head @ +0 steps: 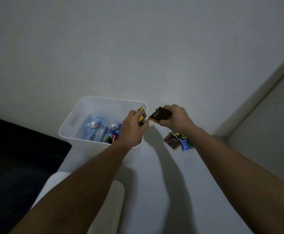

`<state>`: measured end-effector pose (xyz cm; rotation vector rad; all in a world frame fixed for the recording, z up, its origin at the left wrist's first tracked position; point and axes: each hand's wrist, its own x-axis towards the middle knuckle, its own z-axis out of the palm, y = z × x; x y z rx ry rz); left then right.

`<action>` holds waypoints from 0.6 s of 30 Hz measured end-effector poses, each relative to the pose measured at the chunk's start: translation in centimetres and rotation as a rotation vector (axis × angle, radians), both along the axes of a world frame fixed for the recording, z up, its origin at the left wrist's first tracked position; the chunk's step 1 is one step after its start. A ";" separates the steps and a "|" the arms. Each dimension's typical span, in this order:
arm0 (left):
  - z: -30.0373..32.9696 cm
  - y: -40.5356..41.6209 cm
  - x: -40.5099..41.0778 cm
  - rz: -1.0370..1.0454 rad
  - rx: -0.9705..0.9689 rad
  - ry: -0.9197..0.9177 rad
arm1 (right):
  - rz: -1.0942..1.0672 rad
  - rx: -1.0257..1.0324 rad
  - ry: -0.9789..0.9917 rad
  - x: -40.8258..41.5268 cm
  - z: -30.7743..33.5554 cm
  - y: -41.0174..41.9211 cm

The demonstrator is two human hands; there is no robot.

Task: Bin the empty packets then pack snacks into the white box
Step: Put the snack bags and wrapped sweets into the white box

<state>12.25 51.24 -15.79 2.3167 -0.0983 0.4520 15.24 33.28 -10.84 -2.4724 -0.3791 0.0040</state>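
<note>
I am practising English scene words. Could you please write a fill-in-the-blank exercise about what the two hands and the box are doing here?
1. The left hand holds a green and yellow packet above the white ____.
2. The right hand grips a dark brown packet with an ____ edge.
3. A few snack packets lie outside the white box, under the ____ forearm.

Missing words: box; orange; right

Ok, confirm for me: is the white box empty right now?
No, the white box already holds several snack packets.
</note>
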 end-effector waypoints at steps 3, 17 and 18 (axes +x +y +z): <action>0.3 3.5 0.2 0.063 -0.015 0.072 | 0.030 0.008 0.021 0.8 0.2 3.5; -1.8 11.9 1.8 0.241 -0.116 0.490 | 0.015 0.049 0.226 3.2 -2.4 12.5; -1.9 12.1 1.9 0.272 -0.103 0.486 | 0.004 0.041 0.200 3.3 -2.4 12.3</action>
